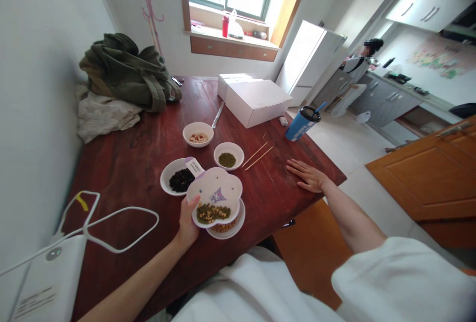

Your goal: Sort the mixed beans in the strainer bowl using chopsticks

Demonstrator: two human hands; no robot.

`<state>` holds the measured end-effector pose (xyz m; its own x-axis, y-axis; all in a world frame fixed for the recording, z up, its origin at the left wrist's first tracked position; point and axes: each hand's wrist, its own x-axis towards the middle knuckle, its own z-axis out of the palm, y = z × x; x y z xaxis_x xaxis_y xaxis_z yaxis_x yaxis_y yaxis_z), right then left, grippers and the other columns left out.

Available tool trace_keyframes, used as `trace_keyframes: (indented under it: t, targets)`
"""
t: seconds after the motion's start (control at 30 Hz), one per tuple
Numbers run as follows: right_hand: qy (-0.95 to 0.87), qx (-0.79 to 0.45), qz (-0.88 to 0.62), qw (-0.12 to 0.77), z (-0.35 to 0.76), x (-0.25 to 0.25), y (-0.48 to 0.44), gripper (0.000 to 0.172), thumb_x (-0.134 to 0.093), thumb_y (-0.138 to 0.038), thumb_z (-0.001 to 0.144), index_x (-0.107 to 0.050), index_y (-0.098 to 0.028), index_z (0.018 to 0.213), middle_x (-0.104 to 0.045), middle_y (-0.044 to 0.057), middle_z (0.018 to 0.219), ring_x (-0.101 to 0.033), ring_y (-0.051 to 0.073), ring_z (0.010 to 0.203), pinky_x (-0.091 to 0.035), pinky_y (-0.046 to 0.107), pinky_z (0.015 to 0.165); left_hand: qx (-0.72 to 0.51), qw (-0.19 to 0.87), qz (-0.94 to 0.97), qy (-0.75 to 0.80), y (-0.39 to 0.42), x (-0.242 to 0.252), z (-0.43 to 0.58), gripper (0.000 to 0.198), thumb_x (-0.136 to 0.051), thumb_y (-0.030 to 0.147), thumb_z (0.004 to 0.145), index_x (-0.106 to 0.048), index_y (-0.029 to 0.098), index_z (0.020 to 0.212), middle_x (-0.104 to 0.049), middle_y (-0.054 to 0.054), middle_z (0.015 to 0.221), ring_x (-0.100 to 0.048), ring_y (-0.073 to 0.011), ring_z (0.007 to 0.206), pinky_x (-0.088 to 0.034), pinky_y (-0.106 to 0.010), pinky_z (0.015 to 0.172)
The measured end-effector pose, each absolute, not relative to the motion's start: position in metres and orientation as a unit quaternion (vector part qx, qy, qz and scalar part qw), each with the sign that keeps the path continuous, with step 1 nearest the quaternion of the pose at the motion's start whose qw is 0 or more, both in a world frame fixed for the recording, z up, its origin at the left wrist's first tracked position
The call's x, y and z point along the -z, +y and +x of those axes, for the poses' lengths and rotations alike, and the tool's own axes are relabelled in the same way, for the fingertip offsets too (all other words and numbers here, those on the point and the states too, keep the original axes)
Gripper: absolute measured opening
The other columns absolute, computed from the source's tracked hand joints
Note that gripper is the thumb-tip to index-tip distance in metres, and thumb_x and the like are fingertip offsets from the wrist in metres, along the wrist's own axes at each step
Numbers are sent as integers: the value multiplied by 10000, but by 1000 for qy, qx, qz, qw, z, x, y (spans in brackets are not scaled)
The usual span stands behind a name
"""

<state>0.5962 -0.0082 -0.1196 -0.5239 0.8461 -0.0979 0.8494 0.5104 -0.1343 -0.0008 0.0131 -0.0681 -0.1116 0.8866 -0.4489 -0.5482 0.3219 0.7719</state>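
Observation:
My left hand (189, 221) grips the edge of a flower-shaped plate (208, 186), tilted toward me, with a cartoon print. Green beans mixed with yellow ones (213, 214) lie along its lower side. Partly hidden beneath it is a white bowl (241, 218) of soybeans. My right hand (307, 175) rests flat on the table, fingers spread, holding nothing. A pair of chopsticks (259, 158) lies beside a bowl of green beans (227, 160). Left of these stand a bowl of dark pieces (181, 181), with a labelled tag (194, 166) over its rim, and a bowl of pale and reddish pieces (198, 137).
A white box (258, 101) and a blue cup with a straw (302, 124) stand farther back on the dark red table (148, 163). A green bag (128, 71) sits far left; a white cable (122, 210) loops near left. Another person (359, 64) is in the kitchen.

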Motion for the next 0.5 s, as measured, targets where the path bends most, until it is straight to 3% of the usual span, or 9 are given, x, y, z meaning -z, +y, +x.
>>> trace_keyframes:
  t: [0.2,0.37,0.5]
  targets:
    - [866,79,494,5,595,121,-10,895,-518,-614,1196,-184,-301,1965,-249,109,2070,-240,396,1942,-364,743,1537,-555,645,151,503,13,70,-2,589,-1071,578,453,-778,253,846,-890,-40,892,-839,-322,937,-700,-443,882]
    - [868,73,492,-1,594,123,-10,905,-527,-625,1196,-155,-325,1964,-235,81,2073,-219,369,1947,-358,702,1547,-557,626,135,529,12,82,-6,658,-1096,620,395,-780,262,847,-904,-45,957,-840,-351,1035,-698,-476,948]
    - [867,58,494,-7,590,124,-9,925,-540,-651,1187,-129,-357,1963,-274,68,2060,-280,368,1929,-415,683,1524,-549,631,141,530,10,96,-12,677,-1109,673,416,-805,278,874,-918,-58,1019,-859,-408,1102,-726,-538,970]
